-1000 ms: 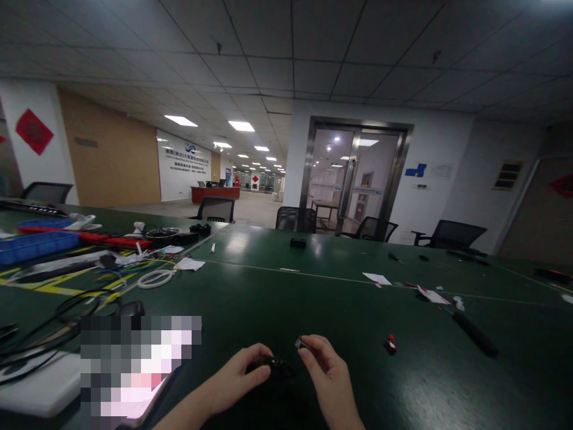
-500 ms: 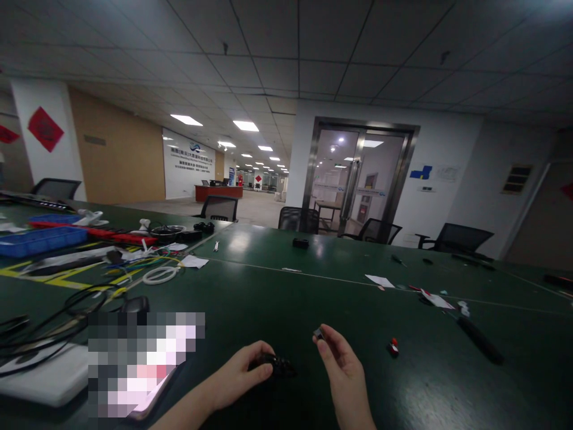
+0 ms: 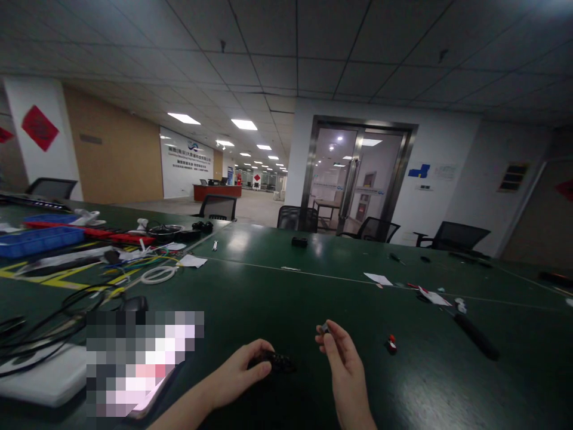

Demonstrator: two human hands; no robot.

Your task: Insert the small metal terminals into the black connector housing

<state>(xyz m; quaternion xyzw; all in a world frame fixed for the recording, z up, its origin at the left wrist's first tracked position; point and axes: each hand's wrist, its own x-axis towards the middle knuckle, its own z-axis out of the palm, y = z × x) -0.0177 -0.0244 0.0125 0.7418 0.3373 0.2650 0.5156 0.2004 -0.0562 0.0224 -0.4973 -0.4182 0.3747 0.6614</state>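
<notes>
My left hand (image 3: 239, 371) rests low over the green table (image 3: 277, 304), its fingers and thumb closed round a small black knobbly object (image 3: 283, 362). Part of that object is covered by the fingers, and its kind cannot be made out. To the right, my right hand (image 3: 347, 367) is raised a little, pinching a small grey metallic piece (image 3: 324, 328) between thumb and fingertips. The two hands are apart. Farther right on the table lies a small red and black item (image 3: 391, 344).
At the left lie a blurred-out bright device (image 3: 156, 370), a white box (image 3: 47, 373), black cables and a blue tray (image 3: 40, 240). A long black-handled tool (image 3: 477, 335) lies at the right. A small black block (image 3: 299, 242) stands near the far edge, with chairs beyond.
My right hand has turned slightly, and the grey piece has shifted a little right and up with it. The left hand stays almost still on the black object.
</notes>
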